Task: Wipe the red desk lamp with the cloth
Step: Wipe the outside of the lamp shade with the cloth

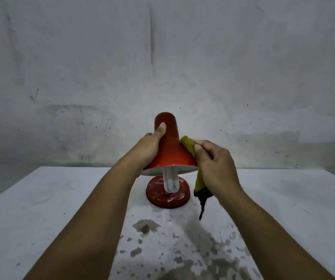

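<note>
You are in the middle of wiping the shade (169,150) of the red desk lamp (168,158), which stands near the middle of the tabletop (61,209), a little toward its far edge. Your left hand (150,148) is wrapped around the left flank of the shade, thumb laid up along the narrow neck, so the cone is steadied. Your right hand (215,164) is closed on the cloth (190,156), a mustard-yellow one pinched between thumb and fingers, its folded top pressed against the right flank of the shade and its dark frayed tail hanging down clear of the tabletop.

To do this well, keep the left grip firm but not twisting: judging by its tilt, the shade probably sits on a jointed neck, hidden here, so hard rubbing could swing it. Spread more cloth flat against the metal instead of a bunched edge, and work from the narrow top down to the rim, turning your wrist to follow the curve. You will have to shift the left hand to reach what it now covers.

Mind the bulb (170,182), a white tube poking below the rim toward you; keep the cloth's tail from snagging it. The round base (167,194) shows pale smears and looks in need of wiping too. The near tabletop carries dark blotches, possibly damp, so do not drag the cloth there. Beyond stands a bare grey wall (162,57); nothing else crowds you.
</note>
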